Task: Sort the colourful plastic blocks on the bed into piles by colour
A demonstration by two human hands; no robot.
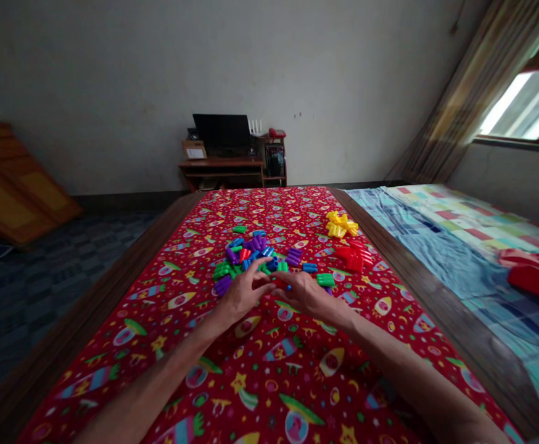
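Note:
A heap of small plastic toy pieces (251, 254) in green, purple and blue lies on a table covered by a red cloth with rockets (269, 370). My left hand (244, 291) and my right hand (303, 292) meet at the heap's near edge, fingertips pinched together around a small red piece that I can barely see. A yellow cluster of joined pieces (341, 224) and a red cluster (355, 255) lie to the right of the heap. A single green piece (325, 279) rests beside my right hand.
The table's wooden edge (417, 271) shows on both sides of the cloth. A bed with a blue patterned sheet (459, 246) stands to the right, a red object (535, 277) on it. A small desk with a monitor (226, 151) stands against the far wall.

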